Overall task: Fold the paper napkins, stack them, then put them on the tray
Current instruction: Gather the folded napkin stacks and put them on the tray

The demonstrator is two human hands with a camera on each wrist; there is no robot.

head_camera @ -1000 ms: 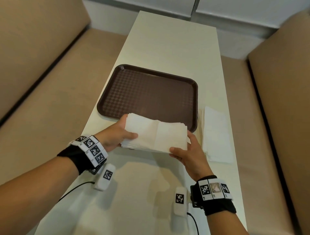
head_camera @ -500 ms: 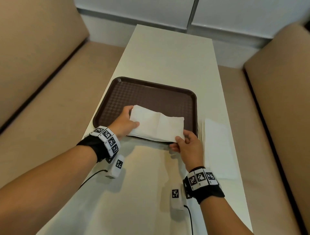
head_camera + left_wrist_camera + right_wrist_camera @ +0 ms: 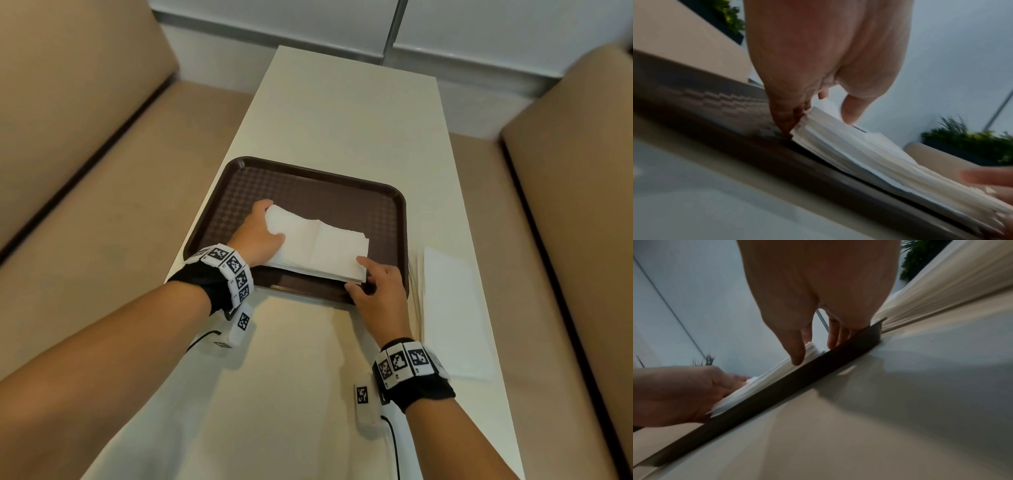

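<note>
**A:** So, looking down at the pale tabletop (image 3: 342,113) and spotting a brown tray (image 3: 308,178) lying flat about midway along. Any clue where to find the napkins?

**B:** Yep, found as a stack of folded napkins (image 3: 317,245) over the 6 o'clock half of the tray, near edge right by the near rim. Seems to be down on the tray at its 9 o'clock end, going by the left wrist view. Can't tell about the other end though, seeing a thin dark gap under there.

**A:** And the hands?

**B:** Gripping the 9 o'clock end with the left hand (image 3: 260,236), thumb laid on top, fingers tucked round the far edge and under. Pinching the 5 o'clock corner with the right hand (image 3: 380,291), forefinger on top, thumb against the near edge just above the rim. Looks like a light hold, fingers fairly straight.

**A:** Wearing anything?

**B:** Black wrist bands (image 3: 219,277) with white checker-marked blocks, plus little white tagged pods hanging below.

**A:** Anything else worth noting?

**B:** Also spotted a pile of flat white napkins (image 3: 452,308) at 3 o'clock of the tray, just beside its rim, lying on the tabletop with no hand on it. Flanked by tan padded benches (image 3: 85,240) at 9 and 3 o'clock. Caught some blurry green plants (image 3: 972,142) in the wrist views too.
</note>
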